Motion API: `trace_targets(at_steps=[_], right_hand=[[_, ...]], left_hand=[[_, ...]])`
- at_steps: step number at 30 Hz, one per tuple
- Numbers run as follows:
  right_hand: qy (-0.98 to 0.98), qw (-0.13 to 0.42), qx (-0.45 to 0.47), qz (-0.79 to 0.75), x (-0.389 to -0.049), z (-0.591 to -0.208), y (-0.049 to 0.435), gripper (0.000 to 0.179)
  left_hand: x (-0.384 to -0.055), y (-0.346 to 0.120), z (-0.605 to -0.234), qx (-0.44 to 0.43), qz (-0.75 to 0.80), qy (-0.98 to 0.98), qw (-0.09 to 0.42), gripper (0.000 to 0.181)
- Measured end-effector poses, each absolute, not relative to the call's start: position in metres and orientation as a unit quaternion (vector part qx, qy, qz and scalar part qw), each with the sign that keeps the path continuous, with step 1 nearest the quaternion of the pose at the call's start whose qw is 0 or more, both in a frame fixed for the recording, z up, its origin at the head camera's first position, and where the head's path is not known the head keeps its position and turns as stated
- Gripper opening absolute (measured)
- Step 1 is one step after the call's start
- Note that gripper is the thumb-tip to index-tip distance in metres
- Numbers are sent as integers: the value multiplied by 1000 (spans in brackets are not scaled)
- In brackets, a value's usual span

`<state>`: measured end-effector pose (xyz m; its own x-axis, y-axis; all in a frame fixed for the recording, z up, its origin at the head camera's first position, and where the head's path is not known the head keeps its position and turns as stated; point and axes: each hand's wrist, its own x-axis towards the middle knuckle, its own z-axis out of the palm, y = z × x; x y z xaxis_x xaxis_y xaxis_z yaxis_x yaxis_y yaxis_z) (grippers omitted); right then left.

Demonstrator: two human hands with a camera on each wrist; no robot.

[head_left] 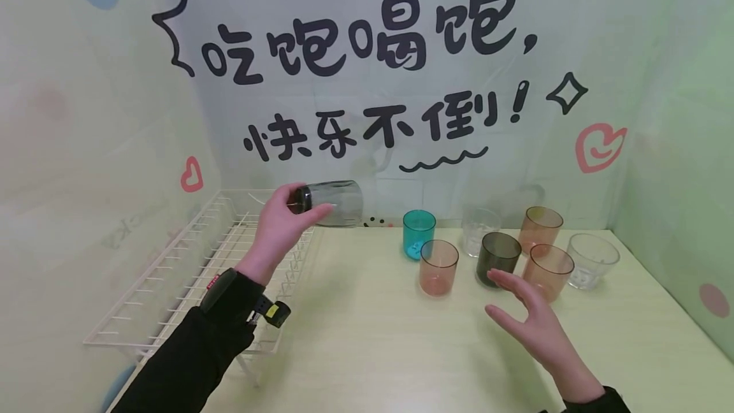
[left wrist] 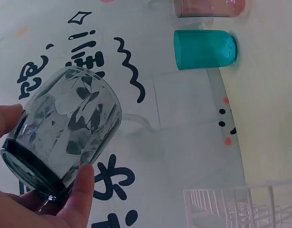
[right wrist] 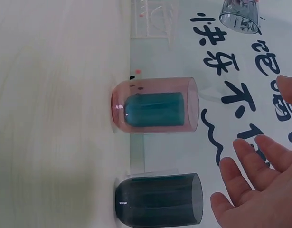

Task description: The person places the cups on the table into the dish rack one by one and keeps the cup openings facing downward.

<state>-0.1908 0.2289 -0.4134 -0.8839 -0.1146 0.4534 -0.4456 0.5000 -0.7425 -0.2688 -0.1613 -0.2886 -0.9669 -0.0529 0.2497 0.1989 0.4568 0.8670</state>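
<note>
My left hand (head_left: 285,222) grips a grey-tinted clear glass (head_left: 338,202) near its thick base, tipped onto its side in the air with its mouth to the right. Facets show on the glass (left wrist: 72,121) in the left wrist view. My right hand (head_left: 533,327) hovers with spread fingers, holding nothing, in front of a dark grey cup (head_left: 497,257) and an orange cup (head_left: 548,269). In the right wrist view, the fingers (right wrist: 252,175) are apart from the dark cup (right wrist: 160,199) and the pink cup (right wrist: 155,105).
A white wire rack (head_left: 229,253) stands at the left of the pale table (head_left: 367,336). Toward the back are a teal cup (head_left: 418,234), a pink cup (head_left: 438,269), another orange cup (head_left: 540,228), and two clear glasses, one at the right (head_left: 590,260). Printed cloth walls enclose the table.
</note>
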Motion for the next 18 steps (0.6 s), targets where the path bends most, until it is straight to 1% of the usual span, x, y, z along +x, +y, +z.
trace_targets(at_steps=[5,10,18], right_hand=[[-856,162,149,467,-190,-418,232,52],[-858,151,140,470,-189,-422,234,53],[-857,153,136,472,-191,-427,238,54]], left_hand=[[-276,-171,-291,-42,-506,-851,136,83],[-280,-180,-291,-28,-498,-855,141,87],[-288,-196,-294,6,-493,-858,143,91]])
